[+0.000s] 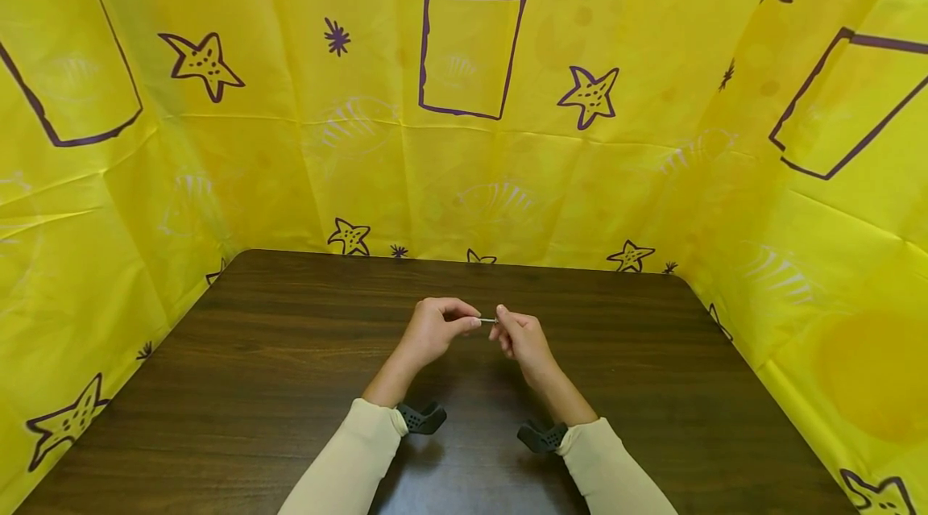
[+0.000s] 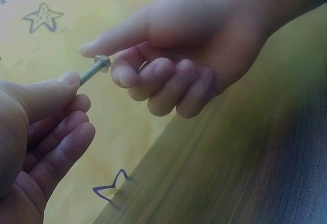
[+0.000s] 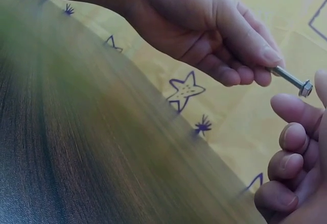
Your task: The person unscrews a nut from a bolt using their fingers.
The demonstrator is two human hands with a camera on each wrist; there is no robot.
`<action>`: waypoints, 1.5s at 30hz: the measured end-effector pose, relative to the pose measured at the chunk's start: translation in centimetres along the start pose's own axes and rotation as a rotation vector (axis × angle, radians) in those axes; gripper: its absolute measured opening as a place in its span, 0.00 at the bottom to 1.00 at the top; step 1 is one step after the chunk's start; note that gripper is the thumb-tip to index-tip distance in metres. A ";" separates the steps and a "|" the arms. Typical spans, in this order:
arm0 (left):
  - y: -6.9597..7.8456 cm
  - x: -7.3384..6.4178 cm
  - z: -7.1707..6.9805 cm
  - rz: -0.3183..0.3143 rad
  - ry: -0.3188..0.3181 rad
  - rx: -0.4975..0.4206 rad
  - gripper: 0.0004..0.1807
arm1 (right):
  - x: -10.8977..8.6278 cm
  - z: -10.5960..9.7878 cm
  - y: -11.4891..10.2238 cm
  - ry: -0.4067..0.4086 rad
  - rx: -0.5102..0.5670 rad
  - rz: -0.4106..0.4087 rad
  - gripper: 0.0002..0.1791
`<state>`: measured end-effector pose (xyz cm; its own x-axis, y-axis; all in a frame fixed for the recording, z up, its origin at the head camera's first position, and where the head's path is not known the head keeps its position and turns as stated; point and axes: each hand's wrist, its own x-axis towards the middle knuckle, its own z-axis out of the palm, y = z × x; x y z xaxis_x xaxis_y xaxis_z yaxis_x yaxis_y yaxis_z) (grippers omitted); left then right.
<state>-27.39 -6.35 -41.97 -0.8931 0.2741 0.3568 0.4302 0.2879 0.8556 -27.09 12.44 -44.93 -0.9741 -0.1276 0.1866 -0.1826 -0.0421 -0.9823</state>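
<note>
A small silver bolt [image 1: 489,320] with a flanged hex head is held up level above the table. My left hand [image 1: 432,330] pinches its shank end between thumb and forefinger, covering that tip. The bolt's head [image 3: 305,88] points at my right hand [image 1: 524,342]. In the right wrist view, the right thumb and forefinger stand apart on either side of the head, with a small gap showing. The right hand's other fingers [image 2: 168,89] are loosely curled and hold nothing. In the left wrist view, the shank [image 2: 91,74] shows between the left thumb and the head.
Under both hands lies a dark wood-grain table [image 1: 290,362]. A yellow cloth [image 1: 464,176] with purple starfish and frame drawings surrounds its back and sides. Dark bands [image 1: 424,418] sit on both wrists, beside cream sleeves [image 1: 348,458].
</note>
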 end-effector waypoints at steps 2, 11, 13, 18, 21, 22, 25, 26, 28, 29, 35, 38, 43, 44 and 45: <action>0.0 0.0 0.0 -0.004 -0.006 0.001 0.06 | 0.0 0.0 0.0 0.002 -0.002 0.008 0.27; -0.1 -0.1 0.0 0.002 0.003 0.008 0.02 | 0.1 -0.4 -0.3 -0.082 0.024 0.027 0.24; -0.2 0.0 0.0 0.009 0.007 0.006 0.02 | 0.1 -0.4 -0.5 -0.103 0.034 0.026 0.22; -0.3 0.0 0.0 0.021 0.016 -0.006 0.02 | 0.0 -0.4 -0.7 -0.105 0.074 0.017 0.15; -0.3 0.0 -0.1 0.022 0.018 -0.015 0.02 | 0.0 -0.4 -0.6 -0.095 0.090 -0.006 0.12; -0.3 0.0 -0.1 0.021 0.018 -0.016 0.02 | -0.1 -0.4 -0.6 -0.090 0.092 -0.017 0.11; -0.3 0.0 -0.2 0.020 0.019 -0.012 0.02 | -0.2 -0.3 -0.5 -0.075 0.104 -0.055 0.06; -0.3 0.0 -0.2 0.020 0.020 -0.009 0.02 | -0.2 -0.3 -0.4 -0.071 0.107 -0.063 0.07; -0.4 0.0 -0.2 0.017 0.023 -0.003 0.02 | -0.2 -0.3 -0.3 -0.067 0.109 -0.078 0.11; -0.4 0.0 -0.3 0.016 0.025 -0.001 0.02 | -0.2 -0.3 -0.3 -0.067 0.111 -0.084 0.14; -0.3 0.0 -0.4 -0.002 0.034 0.007 0.02 | 0.0 -0.4 -0.2 -0.077 0.108 -0.118 0.15; -0.3 0.0 -0.4 -0.007 0.038 0.010 0.02 | 0.0 -0.4 -0.1 -0.080 0.100 -0.128 0.14; -0.3 0.0 -0.4 -0.010 0.040 0.014 0.02 | 0.0 -0.4 -0.2 -0.087 0.101 -0.140 0.15; -0.3 0.0 -0.4 -0.010 0.040 0.015 0.02 | 0.0 -0.4 -0.2 -0.091 0.103 -0.139 0.16; -0.3 0.0 -0.4 -0.010 0.039 0.013 0.02 | 0.0 -0.4 -0.2 -0.094 0.105 -0.135 0.16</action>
<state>-27.59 -6.75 -42.04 -0.9019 0.2347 0.3627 0.4224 0.3028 0.8544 -27.12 12.84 -44.78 -0.9239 -0.2058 0.3225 -0.2914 -0.1675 -0.9418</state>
